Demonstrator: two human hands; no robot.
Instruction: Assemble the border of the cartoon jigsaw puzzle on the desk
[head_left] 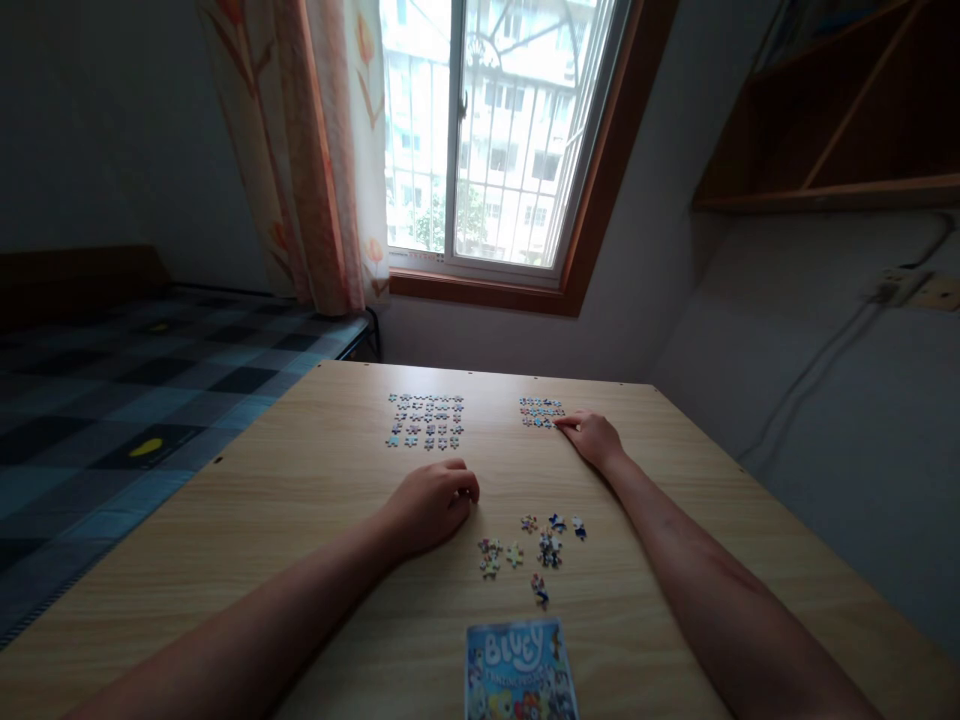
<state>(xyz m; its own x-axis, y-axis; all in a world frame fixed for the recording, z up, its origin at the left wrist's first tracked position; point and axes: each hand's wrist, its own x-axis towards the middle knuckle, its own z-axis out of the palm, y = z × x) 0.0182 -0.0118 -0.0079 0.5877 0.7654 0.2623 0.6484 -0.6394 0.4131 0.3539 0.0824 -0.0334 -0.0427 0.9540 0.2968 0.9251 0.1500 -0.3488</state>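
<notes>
My left hand (435,500) rests on the wooden table (315,500), its fingers curled into a loose fist with nothing showing in them. My right hand (592,435) reaches far forward, its fingertips pinched at the right edge of a small block of jigsaw pieces (541,412). A larger grid of sorted pieces (425,420) lies further left. Several loose pieces (536,550) are scattered between my forearms. A blue puzzle box (520,668) lies at the near edge.
A window with bars and a flowered curtain (315,150) stand behind the table. A bed with a checked cover (112,400) is on the left. A wooden shelf (825,130) and a wall socket (900,285) with cables are on the right.
</notes>
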